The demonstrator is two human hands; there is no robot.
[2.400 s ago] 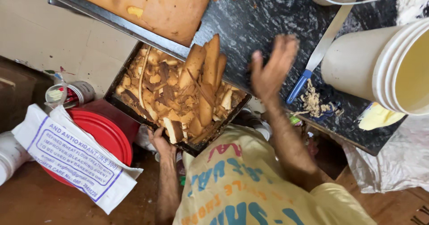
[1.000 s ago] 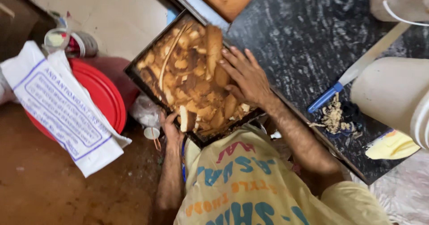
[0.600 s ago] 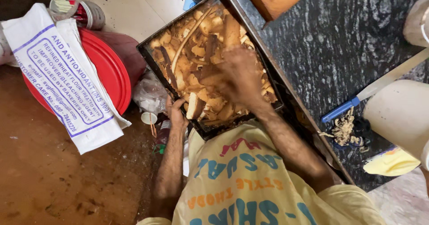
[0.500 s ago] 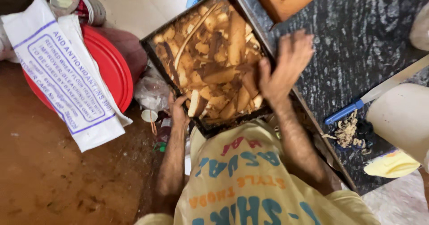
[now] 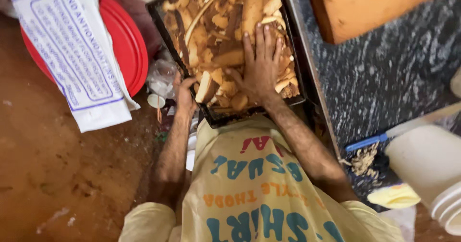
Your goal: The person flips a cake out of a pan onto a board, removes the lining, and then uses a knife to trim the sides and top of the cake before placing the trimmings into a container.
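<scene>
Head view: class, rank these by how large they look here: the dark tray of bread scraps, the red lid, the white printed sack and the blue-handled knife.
1. Dark tray and white printed sack: they look alike, too close to rank.
2. Red lid, partly hidden under the sack, so unsure.
3. Blue-handled knife, smallest.

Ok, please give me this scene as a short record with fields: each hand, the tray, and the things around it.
left hand: grips the tray's near edge
right hand: lies flat, fingers spread, on the scraps
tray: dark, rectangular, full of brown crust scraps
floor side: red lids under a white printed sack
counter: dark stone; blue-handled knife, white buckets
</scene>
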